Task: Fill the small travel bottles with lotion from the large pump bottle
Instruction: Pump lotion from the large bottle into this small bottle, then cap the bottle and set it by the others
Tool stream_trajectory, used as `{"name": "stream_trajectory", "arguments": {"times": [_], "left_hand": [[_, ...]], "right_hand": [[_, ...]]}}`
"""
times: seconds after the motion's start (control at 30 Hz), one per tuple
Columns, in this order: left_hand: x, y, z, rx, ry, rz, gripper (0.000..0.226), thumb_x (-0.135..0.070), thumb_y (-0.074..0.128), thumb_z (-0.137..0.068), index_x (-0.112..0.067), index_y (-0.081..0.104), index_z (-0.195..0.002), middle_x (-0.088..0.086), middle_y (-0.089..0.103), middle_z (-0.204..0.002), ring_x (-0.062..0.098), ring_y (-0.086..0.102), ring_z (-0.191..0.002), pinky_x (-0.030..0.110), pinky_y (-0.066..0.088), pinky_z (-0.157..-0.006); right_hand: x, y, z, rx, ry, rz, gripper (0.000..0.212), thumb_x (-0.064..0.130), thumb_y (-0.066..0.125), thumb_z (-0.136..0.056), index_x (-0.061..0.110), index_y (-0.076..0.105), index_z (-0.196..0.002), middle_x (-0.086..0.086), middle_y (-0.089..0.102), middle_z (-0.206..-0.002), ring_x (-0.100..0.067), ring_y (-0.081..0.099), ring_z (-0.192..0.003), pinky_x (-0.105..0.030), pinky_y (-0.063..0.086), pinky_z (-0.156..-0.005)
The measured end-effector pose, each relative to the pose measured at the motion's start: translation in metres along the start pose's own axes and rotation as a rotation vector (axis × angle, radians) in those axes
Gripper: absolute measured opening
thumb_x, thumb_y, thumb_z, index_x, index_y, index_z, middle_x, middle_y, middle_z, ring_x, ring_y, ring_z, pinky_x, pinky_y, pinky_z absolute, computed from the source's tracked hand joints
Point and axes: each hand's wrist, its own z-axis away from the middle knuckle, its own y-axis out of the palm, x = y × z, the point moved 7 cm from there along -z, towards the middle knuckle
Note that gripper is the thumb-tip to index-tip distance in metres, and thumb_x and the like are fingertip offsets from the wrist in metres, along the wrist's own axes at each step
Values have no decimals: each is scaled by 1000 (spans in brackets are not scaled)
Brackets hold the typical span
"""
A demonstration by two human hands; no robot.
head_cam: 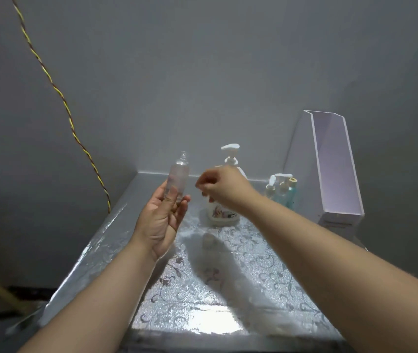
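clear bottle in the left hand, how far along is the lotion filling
Done: the clear small plastic bottle looks uncapped, its neck open. In hand: the left hand holds it upright; the right hand, fingers curled, hovers before the large white pump bottle. Left: no lotion visible inside it, and three small capped bottles wait by the white file holder.

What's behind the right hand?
The large pump bottle: pump head and base show, its middle is covered by the right hand. Whatever its curled fingers may pinch is hidden.
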Motion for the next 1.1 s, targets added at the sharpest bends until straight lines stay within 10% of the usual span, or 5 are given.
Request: {"name": "stream_trajectory", "arguments": {"times": [0.27, 0.43, 0.6, 0.7, 1.1], "left_hand": [[-2, -11, 12, -6, -17, 30, 33, -17, 60, -81, -14, 61, -114, 10, 65, -102, 13, 68, -72, 16, 56, -62], [5, -15, 15, -4, -61, 20, 47, -17, 60, -82, -8, 55, -128, 13, 67, -103, 17, 68, -75, 18, 56, -62], [12, -13, 17, 31, -116, 0, 43, -18, 58, -81, -7, 57, -123, 13, 67, -103, 15, 64, -67, 17, 54, -56], [16, -9, 19, 66, -149, 22, 49, -18, 57, -81, -5, 53, -128, 15, 68, -101, 16, 61, -64, 16, 51, -53], [22, 6, 18, 148, -189, -45, 39, -23, 50, -84, -9, 61, -119, 11, 66, -88, 13, 53, -56, 18, 43, -47]], "right_hand": [[-17, 66, 32, 570, -28, 672, 41, 23, 60, -89, 19, 56, -130, -4, 65, -120, -23, 64, -103, -28, 50, -87], [-18, 55, 19, 392, -78, 578, 30, 16, 58, -88, 17, 66, -117, -3, 67, -115, -23, 62, -104, -24, 46, -80], [12, -22, -3, 71, 20, -35, 23, 10, 62, -89, 11, 69, -110, -12, 71, -100, -17, 66, -76, -32, 60, -79], [34, -46, -6, 98, 8, -258, 26, 1, 65, -86, 2, 68, -112, -11, 66, -90, -9, 62, -62, -7, 53, -53], [62, -45, -10, 249, -209, 213, 29, 11, 74, -79, 15, 72, -108, 6, 67, -82, 5, 57, -60, 5, 43, -52]]}}
